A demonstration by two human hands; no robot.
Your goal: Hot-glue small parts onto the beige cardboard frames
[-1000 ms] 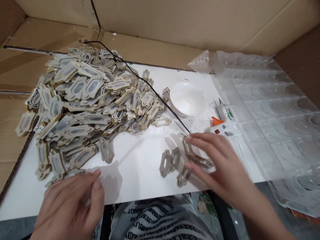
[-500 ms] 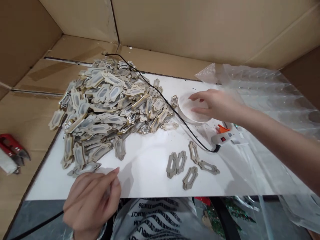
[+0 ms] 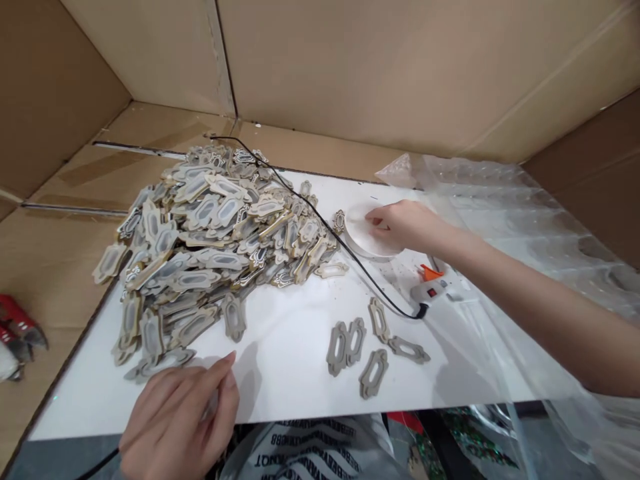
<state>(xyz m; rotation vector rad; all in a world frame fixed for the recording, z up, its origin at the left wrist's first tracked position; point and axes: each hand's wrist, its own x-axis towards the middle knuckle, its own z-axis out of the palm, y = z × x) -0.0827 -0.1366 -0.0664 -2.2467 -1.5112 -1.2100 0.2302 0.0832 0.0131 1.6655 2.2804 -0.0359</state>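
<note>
My right hand point(image 3: 403, 225) reaches into the white bowl point(image 3: 359, 241) at the back of the white board, its fingers curled together inside; what they pinch is hidden. My left hand point(image 3: 180, 415) rests at the board's near edge with fingers curled against the thumb, and anything in them is hidden. It lies just below the big heap of ornate flat cut-outs point(image 3: 210, 230). Several loose grey frame pieces point(image 3: 373, 347) lie between my hands near the front.
A white glue gun point(image 3: 440, 287) with orange trigger lies right of the bowl, its black cord point(image 3: 300, 200) running over the heap. Clear blister trays point(image 3: 540, 227) cover the right side. Red pliers point(image 3: 17, 330) lie far left. Cardboard walls surround the white board point(image 3: 290, 333).
My right hand left the loose grey pieces, went up to the white bowl and has now dipped its fingers in. My left hand stayed at the near edge. The view shifted.
</note>
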